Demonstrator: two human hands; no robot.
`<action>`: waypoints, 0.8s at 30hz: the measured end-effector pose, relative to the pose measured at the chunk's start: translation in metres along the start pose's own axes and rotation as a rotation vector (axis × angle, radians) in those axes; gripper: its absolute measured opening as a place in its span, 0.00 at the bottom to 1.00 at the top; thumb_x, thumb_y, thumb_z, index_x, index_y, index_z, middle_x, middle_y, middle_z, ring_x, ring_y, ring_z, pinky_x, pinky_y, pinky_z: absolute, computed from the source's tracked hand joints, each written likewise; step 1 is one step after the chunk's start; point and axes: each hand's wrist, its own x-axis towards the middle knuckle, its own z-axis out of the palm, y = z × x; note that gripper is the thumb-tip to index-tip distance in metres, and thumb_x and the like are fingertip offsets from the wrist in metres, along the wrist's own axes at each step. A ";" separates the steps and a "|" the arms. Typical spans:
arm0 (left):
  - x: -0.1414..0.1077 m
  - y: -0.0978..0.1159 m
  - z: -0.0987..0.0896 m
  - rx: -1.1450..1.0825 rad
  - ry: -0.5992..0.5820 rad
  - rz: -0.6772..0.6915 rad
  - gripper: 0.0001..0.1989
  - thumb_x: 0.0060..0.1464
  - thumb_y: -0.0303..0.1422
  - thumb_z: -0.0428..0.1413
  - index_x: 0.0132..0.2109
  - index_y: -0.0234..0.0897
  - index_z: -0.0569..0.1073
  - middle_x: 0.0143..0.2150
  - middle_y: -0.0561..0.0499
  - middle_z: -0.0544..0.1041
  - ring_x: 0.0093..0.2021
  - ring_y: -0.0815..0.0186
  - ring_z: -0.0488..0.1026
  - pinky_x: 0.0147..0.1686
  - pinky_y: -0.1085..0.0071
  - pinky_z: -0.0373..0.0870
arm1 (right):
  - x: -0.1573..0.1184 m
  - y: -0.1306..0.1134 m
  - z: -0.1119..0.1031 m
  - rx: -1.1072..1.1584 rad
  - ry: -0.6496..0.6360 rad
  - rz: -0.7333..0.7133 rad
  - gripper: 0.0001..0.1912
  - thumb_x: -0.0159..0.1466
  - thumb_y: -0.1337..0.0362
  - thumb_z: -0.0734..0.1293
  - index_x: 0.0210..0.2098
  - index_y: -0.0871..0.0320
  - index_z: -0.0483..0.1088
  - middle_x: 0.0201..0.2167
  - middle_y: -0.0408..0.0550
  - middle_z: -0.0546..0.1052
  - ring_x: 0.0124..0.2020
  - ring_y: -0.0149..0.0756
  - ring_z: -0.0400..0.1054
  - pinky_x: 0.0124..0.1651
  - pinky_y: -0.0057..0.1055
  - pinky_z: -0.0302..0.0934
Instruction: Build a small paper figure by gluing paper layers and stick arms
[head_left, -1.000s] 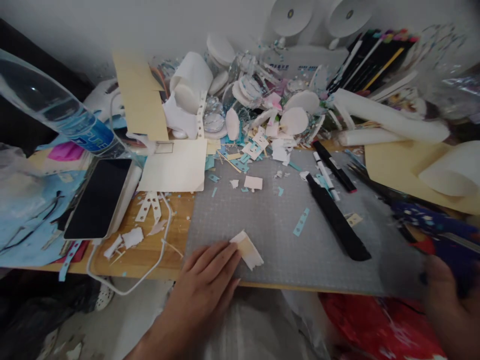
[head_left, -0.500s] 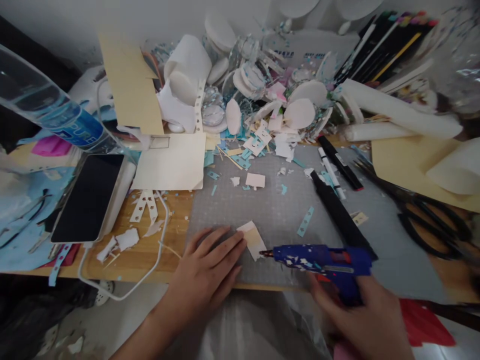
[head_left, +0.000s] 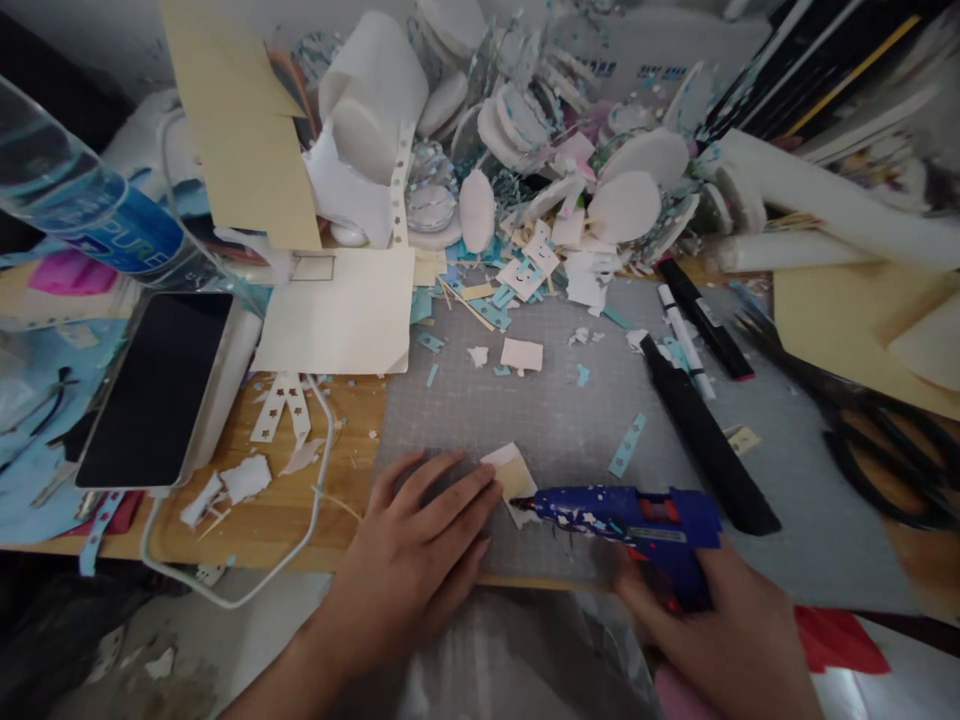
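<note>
Right hand (head_left: 716,620) gripping blue glue gun (head_left: 622,515), left hand (head_left: 416,540) steadying small paper piece (head_left: 508,468) on gray mat (head_left: 555,415).
Gun nozzle points left, over paper's lower part, contact unclear; left fingers spread flat, tips at paper's left edge. Right of gun: long black object (head_left: 709,445), then black-handled scissors (head_left: 862,425) near mat's right side. White and black pens (head_left: 709,320) above these. Teal star-punched strip (head_left: 627,446) above gun. Far left: phone (head_left: 156,388), tilted water bottle (head_left: 97,205). Back: heaped white discs (head_left: 624,207), paper scraps.

Right hand (head_left: 724,625) partly hides glue gun (head_left: 626,515); bottle (head_left: 90,205) cut off left.
</note>
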 end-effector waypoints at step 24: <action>-0.001 0.000 0.000 -0.004 0.001 -0.012 0.18 0.62 0.29 0.54 0.59 0.38 0.71 0.60 0.54 0.75 0.60 0.55 0.65 0.62 0.54 0.51 | -0.007 0.004 -0.005 0.026 0.018 -0.057 0.12 0.61 0.54 0.60 0.37 0.54 0.68 0.15 0.39 0.67 0.15 0.38 0.63 0.21 0.32 0.52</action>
